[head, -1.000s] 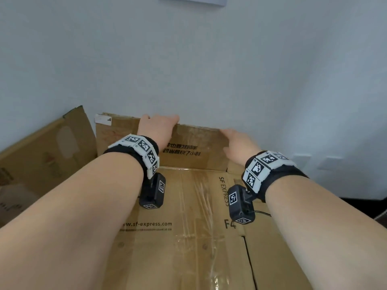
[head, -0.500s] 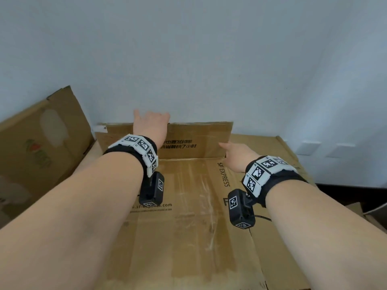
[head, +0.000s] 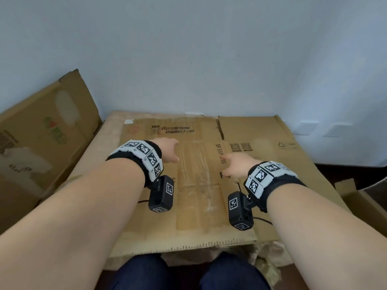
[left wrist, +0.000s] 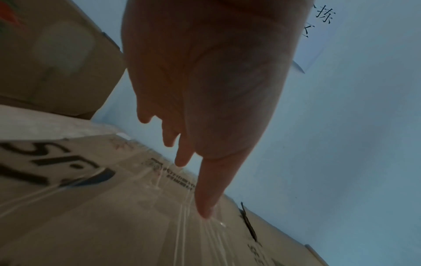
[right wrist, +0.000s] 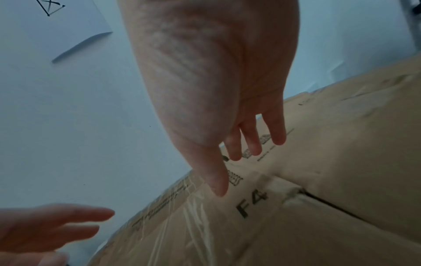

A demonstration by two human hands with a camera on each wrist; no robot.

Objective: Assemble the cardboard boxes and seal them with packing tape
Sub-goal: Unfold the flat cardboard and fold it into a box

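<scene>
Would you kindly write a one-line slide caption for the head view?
Both open hands, left hand and right hand, hover over a flattened cardboard box bearing old tape.

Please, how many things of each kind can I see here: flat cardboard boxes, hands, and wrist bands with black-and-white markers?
Flat cardboard boxes: 2, the SF Express box lying down and the other box leaning at the left.
Hands: 2, the left hand and the right hand, both open.
Wrist bands with markers: 2, left band and right band.
Total: 6.
</scene>
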